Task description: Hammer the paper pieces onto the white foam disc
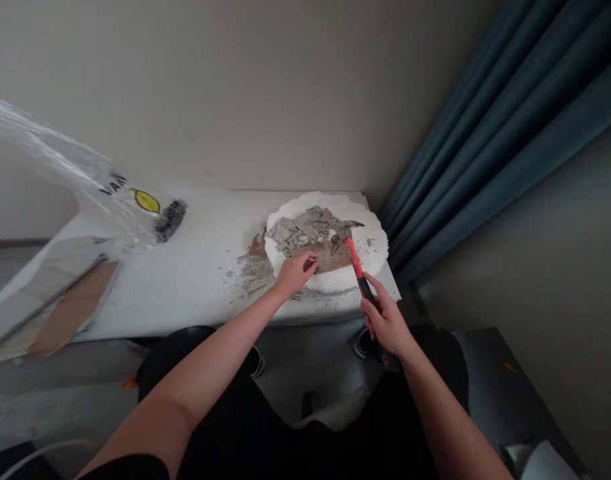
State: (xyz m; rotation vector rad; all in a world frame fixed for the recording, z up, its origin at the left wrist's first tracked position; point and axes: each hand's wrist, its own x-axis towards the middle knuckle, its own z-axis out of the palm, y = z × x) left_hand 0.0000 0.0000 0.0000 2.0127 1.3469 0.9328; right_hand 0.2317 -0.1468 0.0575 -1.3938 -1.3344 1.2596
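Observation:
My right hand (385, 322) grips the black end of a claw hammer (355, 263) with a red neck. Its metal head rests on a pile of broken grey and brown board pieces (308, 233). The pile lies on a round white foam disc (372, 250) at the right end of a low white bench (195, 267). My left hand (296, 272) presses down on the near edge of the brown piece, fingers curled over it, just left of the hammer head.
Grey crumbs and chips (250, 270) are scattered on the bench left of the disc. A clear plastic bag (110, 193) with a yellow mark lies at the left, beside flat boards (60, 300). Blue curtains (485, 147) hang at the right. My knees sit below the bench.

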